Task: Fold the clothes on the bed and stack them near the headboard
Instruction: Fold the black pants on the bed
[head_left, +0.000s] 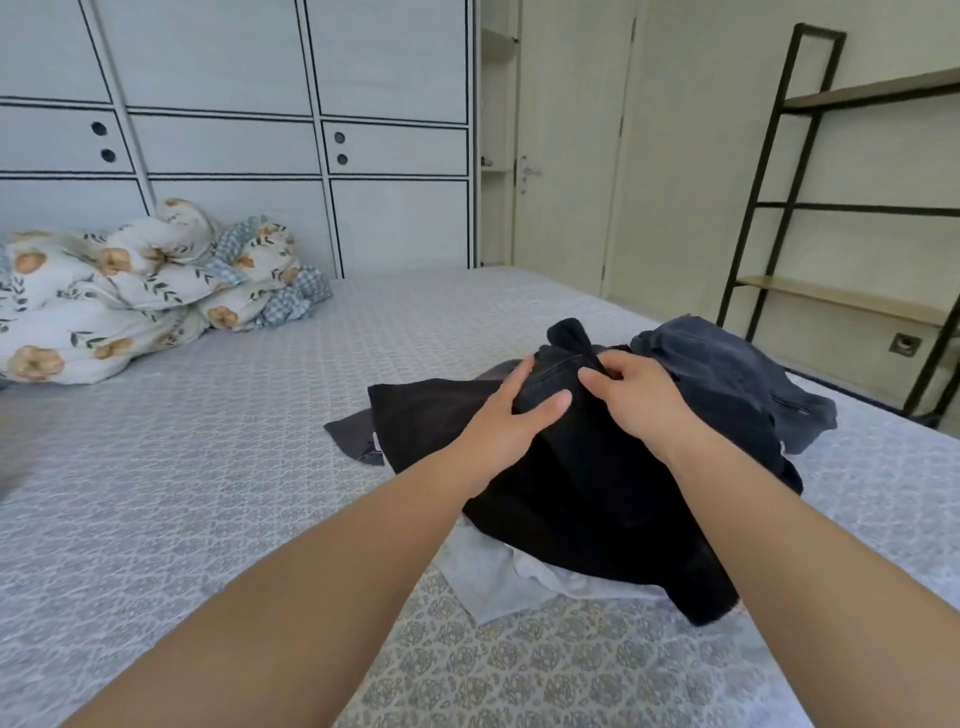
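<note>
- No brand, label or legible writing shows on any garment or surface
- Black denim garment (587, 467) lies on top of a clothes pile on the grey patterned bed sheet (208, 467), toward the right side of the bed
- Left hand (498, 421) grips a raised fold of the black denim garment: thumb on the near face, fingers laid over the left side of the fold
- Right hand (639, 400) pinches the same fold from the right, fingers curled tight onto the cloth at its top edge; the 2 hands sit just beside each other
- Dark blue crumpled garment (727, 374) lies behind and to the right of the hands, touching the pile
- White fabric piece (498, 577) and dark grey cloth (353, 431) protrude from under the black garment
- Floral white duvet (130, 291) is bunched at the far left, against the pale panelled cabinet wall (234, 104)
- Black metal ladder shelf (831, 208) stands at the right, off the bed
</note>
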